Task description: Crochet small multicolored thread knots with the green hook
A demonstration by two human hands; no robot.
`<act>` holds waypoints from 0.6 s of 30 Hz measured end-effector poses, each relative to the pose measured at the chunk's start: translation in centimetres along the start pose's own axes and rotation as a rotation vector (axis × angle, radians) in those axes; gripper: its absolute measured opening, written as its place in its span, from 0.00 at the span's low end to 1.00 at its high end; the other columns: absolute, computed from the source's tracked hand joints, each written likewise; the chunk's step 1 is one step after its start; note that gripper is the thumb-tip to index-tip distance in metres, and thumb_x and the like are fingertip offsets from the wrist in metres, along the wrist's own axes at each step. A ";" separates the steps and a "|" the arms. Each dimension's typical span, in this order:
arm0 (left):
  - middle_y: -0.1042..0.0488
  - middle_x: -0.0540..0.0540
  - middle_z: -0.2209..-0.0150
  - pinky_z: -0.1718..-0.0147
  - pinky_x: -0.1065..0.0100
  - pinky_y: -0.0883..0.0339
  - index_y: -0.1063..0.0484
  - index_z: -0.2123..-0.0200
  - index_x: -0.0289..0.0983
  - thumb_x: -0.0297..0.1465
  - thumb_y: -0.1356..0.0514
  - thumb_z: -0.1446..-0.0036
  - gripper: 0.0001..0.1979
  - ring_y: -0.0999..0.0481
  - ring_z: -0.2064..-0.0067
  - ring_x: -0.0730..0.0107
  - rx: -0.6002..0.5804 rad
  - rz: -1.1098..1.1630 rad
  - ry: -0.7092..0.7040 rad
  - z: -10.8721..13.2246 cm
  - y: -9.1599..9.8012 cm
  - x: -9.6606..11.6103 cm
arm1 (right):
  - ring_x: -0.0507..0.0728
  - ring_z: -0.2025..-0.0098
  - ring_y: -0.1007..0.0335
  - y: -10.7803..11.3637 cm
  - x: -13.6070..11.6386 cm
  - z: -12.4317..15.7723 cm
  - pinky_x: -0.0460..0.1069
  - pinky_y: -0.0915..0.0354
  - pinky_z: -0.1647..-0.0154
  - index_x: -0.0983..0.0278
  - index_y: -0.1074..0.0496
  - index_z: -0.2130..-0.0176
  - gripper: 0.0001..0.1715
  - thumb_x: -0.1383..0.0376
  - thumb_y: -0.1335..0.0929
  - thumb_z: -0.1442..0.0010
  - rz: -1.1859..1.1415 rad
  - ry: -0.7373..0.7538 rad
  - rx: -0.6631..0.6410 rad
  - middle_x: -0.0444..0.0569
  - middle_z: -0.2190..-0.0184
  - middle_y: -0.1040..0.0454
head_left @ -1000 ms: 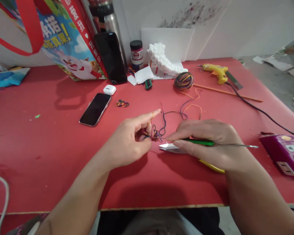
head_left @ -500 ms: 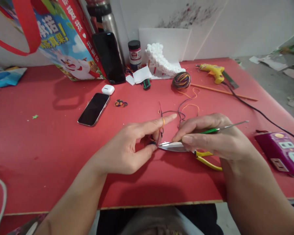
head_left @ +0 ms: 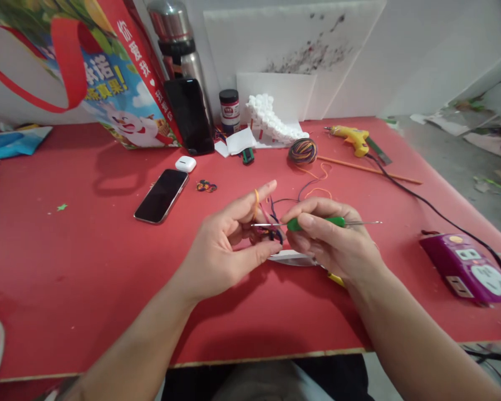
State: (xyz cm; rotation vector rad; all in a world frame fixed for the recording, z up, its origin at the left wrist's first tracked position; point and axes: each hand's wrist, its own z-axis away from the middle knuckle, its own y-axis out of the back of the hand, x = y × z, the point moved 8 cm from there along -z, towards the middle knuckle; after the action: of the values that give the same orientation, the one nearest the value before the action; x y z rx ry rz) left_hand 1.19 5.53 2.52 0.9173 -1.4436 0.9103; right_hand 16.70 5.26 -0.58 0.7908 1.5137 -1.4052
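Note:
My left hand [head_left: 223, 250] pinches a small dark multicoloured yarn piece [head_left: 275, 234] between thumb and fingers, with an orange strand looped round its raised index finger. The green-handled crochet hook [head_left: 334, 221] lies level in my right hand [head_left: 338, 239], and its metal tip reaches across the yarn piece to the left hand's fingers. Under the hands are scissors [head_left: 294, 257] with yellow handles, partly hidden. Thin strands run back over the table to a striped yarn ball [head_left: 303, 151]. A small knotted yarn piece [head_left: 206, 186] rests farther left.
On the red table [head_left: 108, 289] are a phone [head_left: 161, 196], a white earbud case [head_left: 186, 164], another phone leaning on a steel flask, and a printed bag [head_left: 129, 106]. A yellow glue gun [head_left: 353, 138], an orange stick and a purple power socket [head_left: 467, 267] are at right.
The right hand has turned the hook level and brought its tip over the yarn piece, which now shows more. Both hands appear slightly raised, and the camera view has shifted.

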 end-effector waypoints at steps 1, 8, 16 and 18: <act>0.18 0.45 0.58 0.54 0.69 0.21 0.28 0.30 0.41 0.29 0.27 0.42 0.36 0.19 0.57 0.67 -0.014 0.006 0.015 0.1 -0.1 -0.1 | 0.48 0.82 0.40 0.1 0.0 -0.1 0.43 0.47 0.82 0.61 0.15 0.66 0.13 0.55 0.19 0.44 -0.012 -0.003 0.017 0.39 0.85 0.35; 0.21 0.48 0.66 0.62 0.69 0.23 0.23 0.35 0.39 0.35 0.35 0.31 0.23 0.20 0.66 0.70 -0.009 -0.022 -0.002 0.1 0.1 -0.3 | 0.46 0.84 0.46 0.0 -0.2 -0.4 0.44 0.52 0.82 0.65 0.16 0.68 0.15 0.57 0.18 0.48 -0.027 -0.047 0.013 0.36 0.87 0.39; 0.21 0.51 0.70 0.64 0.69 0.26 0.17 0.42 0.41 0.30 0.35 0.34 0.18 0.24 0.68 0.71 0.158 -0.110 -0.009 -0.1 0.3 -0.5 | 0.48 0.79 0.36 -0.9 1.2 -0.5 0.44 0.42 0.79 0.62 0.25 0.64 0.22 0.56 0.16 0.50 0.016 -0.083 0.041 0.39 0.79 0.27; 0.20 0.51 0.69 0.62 0.70 0.25 0.17 0.42 0.40 0.27 0.35 0.34 0.19 0.24 0.67 0.72 0.201 -0.146 0.017 0.0 0.4 -0.6 | 0.51 0.74 0.28 -1.3 1.9 -0.5 0.45 0.36 0.75 0.61 0.28 0.66 0.25 0.60 0.15 0.53 0.070 -0.135 0.046 0.40 0.75 0.24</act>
State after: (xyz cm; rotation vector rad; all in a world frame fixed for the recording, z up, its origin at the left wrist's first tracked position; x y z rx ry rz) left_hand 0.85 5.76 1.92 1.1461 -1.2688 0.9630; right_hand 14.67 5.28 -1.80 0.7544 1.3421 -1.4167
